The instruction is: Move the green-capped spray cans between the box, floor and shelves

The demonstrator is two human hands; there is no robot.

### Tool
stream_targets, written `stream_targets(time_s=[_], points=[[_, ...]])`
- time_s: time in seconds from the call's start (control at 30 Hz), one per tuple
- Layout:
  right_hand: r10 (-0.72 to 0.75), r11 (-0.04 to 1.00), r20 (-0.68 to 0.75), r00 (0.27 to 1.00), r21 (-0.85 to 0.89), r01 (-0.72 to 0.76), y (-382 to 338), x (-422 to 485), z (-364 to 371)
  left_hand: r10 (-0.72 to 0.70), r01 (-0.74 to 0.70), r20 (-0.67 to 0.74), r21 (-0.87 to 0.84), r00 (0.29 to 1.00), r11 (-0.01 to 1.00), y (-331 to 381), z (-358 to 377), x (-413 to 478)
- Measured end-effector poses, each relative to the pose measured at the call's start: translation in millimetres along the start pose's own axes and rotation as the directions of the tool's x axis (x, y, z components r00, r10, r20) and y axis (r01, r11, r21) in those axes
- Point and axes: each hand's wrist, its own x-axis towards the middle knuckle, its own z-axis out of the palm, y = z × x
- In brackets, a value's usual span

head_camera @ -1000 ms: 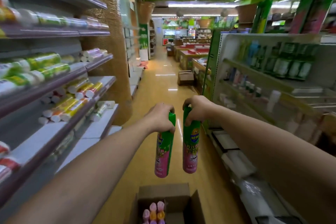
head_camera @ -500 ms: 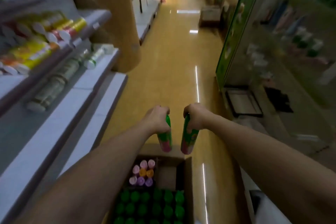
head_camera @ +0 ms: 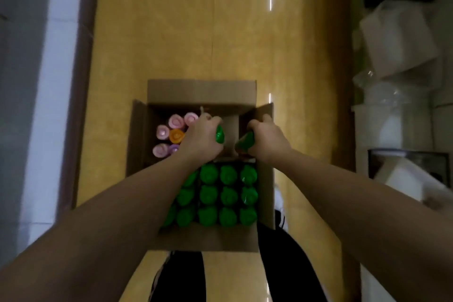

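An open cardboard box [head_camera: 201,92] stands on the yellow floor below me. My left hand [head_camera: 199,138] grips a green-capped spray can [head_camera: 220,135], and my right hand [head_camera: 267,140] grips a second green-capped spray can [head_camera: 245,143]. Both cans are down inside the box's far open space, their bodies hidden by my hands. Several green-capped cans [head_camera: 228,195] fill the near part of the box in rows. Several pink, orange and purple caps [head_camera: 172,133] sit at the far left corner, beside my left hand.
A white shelf edge [head_camera: 52,81] runs along the left. Plastic-wrapped white packs [head_camera: 397,39] and low shelving lie at the right. The box's right flap [head_camera: 266,111] stands upright beside my right hand. My dark trousers [head_camera: 277,265] show below the box.
My view tipped from the aisle down onto the box. Both hands lowered the two cans from chest height into the box's far space.
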Motion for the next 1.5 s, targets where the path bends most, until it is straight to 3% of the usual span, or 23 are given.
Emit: stream_targets(time_s=[0.3,0.47,0.67,0.9,1.0,1.2,1.5], points=[[0.001,0.985,0.034,0.999,-0.171,0.005,46.5,84.6,101.6,-0.116,0.119,0.067,-0.057,0.991,0.991,-42.2,128.8,65.1],[-0.029,0.967,0.091,0.995,-0.251,0.051,62.9,108.5,128.9,-0.134,0.143,0.139,-0.05,0.981,0.988,-47.4,160.4,81.6],[-0.063,0.929,0.064,0.996,-0.362,0.082,66.0,106.0,143.0,-0.109,0.129,0.154,-0.128,0.982,0.983,-46.3,174.4,83.3],[0.003,0.972,0.105,0.994,-0.233,0.022,68.8,100.2,140.0,-0.064,0.106,0.254,-0.156,0.965,0.982,-56.9,167.1,77.6],[0.02,0.968,0.093,0.995,-0.25,0.004,57.3,93.5,129.3,-0.045,0.079,0.253,-0.128,0.966,0.989,-55.0,151.6,72.4],[-0.008,0.948,-0.009,1.0,-0.318,0.005,6.0,64.4,75.5,0.004,0.004,0.111,-0.073,0.994,0.997,-42.3,71.7,53.6],[-0.115,0.942,-0.317,0.941,-0.335,0.003,-132.0,-46.8,-96.8,0.21,-0.168,-0.157,0.242,0.965,0.956,31.2,-167.9,-35.5]])
